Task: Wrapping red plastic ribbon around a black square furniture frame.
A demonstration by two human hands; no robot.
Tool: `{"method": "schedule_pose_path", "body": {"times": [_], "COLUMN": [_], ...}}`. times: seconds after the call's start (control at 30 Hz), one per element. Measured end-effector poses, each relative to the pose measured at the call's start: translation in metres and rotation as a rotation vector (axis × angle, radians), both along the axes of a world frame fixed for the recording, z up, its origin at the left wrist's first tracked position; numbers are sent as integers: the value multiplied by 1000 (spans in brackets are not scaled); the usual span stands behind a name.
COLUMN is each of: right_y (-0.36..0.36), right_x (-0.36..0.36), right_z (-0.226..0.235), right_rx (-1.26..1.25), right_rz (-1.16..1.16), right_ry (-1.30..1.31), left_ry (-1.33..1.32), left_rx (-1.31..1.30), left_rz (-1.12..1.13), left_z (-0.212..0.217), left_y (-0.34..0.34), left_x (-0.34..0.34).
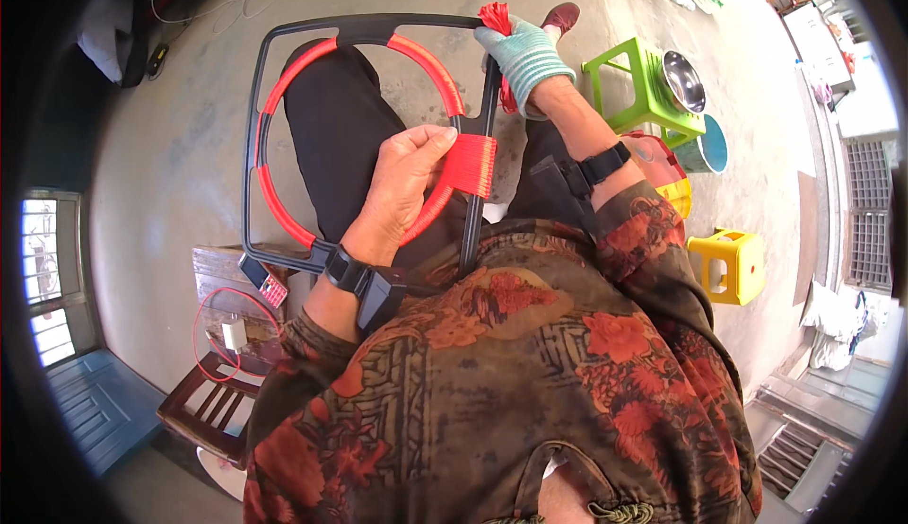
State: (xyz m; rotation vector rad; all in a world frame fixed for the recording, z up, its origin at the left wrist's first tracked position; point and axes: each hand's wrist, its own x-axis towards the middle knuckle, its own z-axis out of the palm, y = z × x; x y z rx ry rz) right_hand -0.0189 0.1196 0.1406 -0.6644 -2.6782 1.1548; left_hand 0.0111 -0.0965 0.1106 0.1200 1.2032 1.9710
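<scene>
A black square frame [366,28] with a round ring inside it rests across my lap. Several stretches of the ring are wound with red strip, and a broad red wrapped band [470,165] joins the ring to the frame's right bar. My bare left hand [407,174] is closed on the ring beside this band, its thumb pressed near the band's edge. At the frame's upper right corner my right hand [525,56], in a teal striped glove, is closed around a bundle of red strip [494,18]. The bundle sticks out above and below the fist; the fingers are partly hidden.
To the right stand a green stool [629,84] bearing a metal bowl [683,81], a teal bucket [711,144] and a yellow stool [742,264]. A wooden chair [203,410] with a loop of red cord [197,325] on it is at the lower left.
</scene>
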Motion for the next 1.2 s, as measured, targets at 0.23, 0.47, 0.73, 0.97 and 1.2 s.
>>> {"method": "schedule_pose_path", "body": {"times": [0.23,0.47,0.73,0.97,1.2], "right_y": [-15,-49,-11,-22,-22], "right_x": [26,63,104,95,87], "right_z": [36,56,13,-7,-20], "right_rx": [317,736,-749,-856,-643], "right_rz": [30,721,195,307,282], "right_ry": [579,752,110,60,-132], "left_ry": [-210,85,219,-94,-84], "left_rx": [68,73,-116,85,110], "left_rz": [17,192,175,151,95], "left_z": [7,7,-11,3,4], "left_y": [2,9,7,8,7], "left_x": [-13,-15,-19,-13,-15]}}
